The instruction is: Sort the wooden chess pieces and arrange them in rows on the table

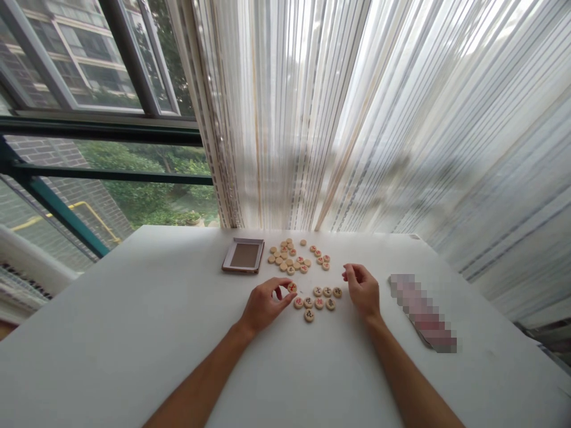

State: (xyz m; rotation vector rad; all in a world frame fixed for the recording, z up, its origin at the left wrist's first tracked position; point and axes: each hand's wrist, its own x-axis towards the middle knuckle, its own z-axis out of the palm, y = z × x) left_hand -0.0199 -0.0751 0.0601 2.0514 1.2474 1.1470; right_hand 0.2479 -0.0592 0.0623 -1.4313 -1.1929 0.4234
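Note:
My left hand (264, 303) pinches a round wooden xiangqi piece (292, 288) with a red character between thumb and fingers, at the left end of a short row. Beside it in that row are several black-marked xiangqi pieces (328, 292). Nearer to me lies a second row of red and black pieces (319, 303), with a single black-marked piece (309, 315) in front of it. My right hand (363, 291) rests closed to the right of the rows, its fingers curled in; whether anything is inside them is hidden.
Behind the rows lies a loose heap of pieces (284, 255), many blank side up, with a few red-marked pieces (320, 260) on its right. A shallow open box (244, 255) sits left of the heap. A pixelated flat object (422, 312) lies at right on the white table (134, 333).

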